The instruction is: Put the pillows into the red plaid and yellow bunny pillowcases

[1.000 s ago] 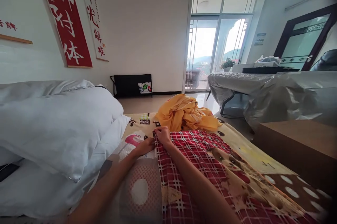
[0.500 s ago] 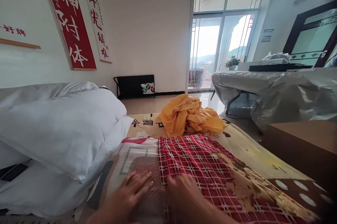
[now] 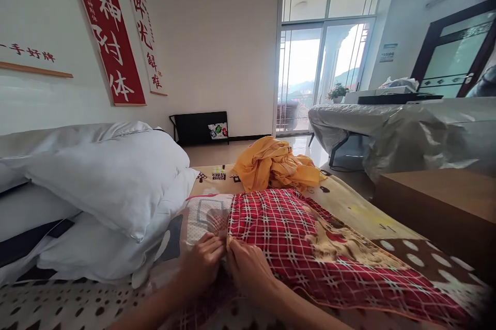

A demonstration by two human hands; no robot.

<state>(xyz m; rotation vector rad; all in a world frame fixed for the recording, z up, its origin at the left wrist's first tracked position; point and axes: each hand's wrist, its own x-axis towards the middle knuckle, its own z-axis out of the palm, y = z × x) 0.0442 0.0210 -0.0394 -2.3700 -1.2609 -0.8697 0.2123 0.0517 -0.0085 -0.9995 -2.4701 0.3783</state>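
Side by side on the bed, a pale patterned cloth (image 3: 205, 216) meets a red plaid cloth (image 3: 279, 226) printed with a brown teddy bear. My left hand (image 3: 209, 253) is closed on the patterned cloth, which gathers into creases at the fingers. Right beside it, my right hand (image 3: 248, 263) pinches the left edge of the plaid cloth. The two hands almost touch at the seam between the cloths. Behind the plaid cloth lies a crumpled orange cloth (image 3: 275, 162), untouched. My fingertips are partly hidden in the folds.
White pillows (image 3: 112, 175) are piled on the left. A cream printed bed sheet (image 3: 344, 206) spreads underneath. A cardboard box (image 3: 442, 195) stands at the right, before a plastic-covered table (image 3: 356, 118). A black folded item (image 3: 197, 128) leans on the far wall.
My left hand has gone from lying spread on the patterned cloth to gripping it, bunching it up. My right hand has shifted slightly left along the plaid edge. The cloths have been pulled taut and lifted.
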